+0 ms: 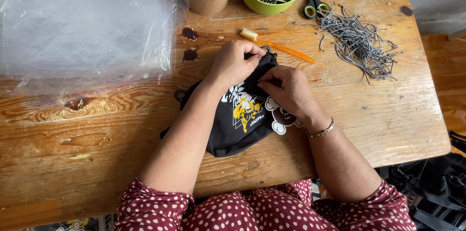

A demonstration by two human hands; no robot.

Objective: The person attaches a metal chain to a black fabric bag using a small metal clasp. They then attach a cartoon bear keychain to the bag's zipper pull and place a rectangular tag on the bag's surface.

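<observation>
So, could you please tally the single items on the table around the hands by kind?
Black pouch: 1
Orange toothbrush: 1
Scissors: 1
Green bowl: 1
Paper cup: 1
Total: 5

Your worn wooden table (pixel 121 129) carries clear plastic bags (pixel 82 22) at far left; a paper cup (pixel 208 2), green bowl (pixel 272 4) and scissors (pixel 314 4) along the far edge. An orange toothbrush (pixel 281 46), a cord pile (pixel 357 41) and a black pouch (pixel 238 129) also lie there.
</observation>
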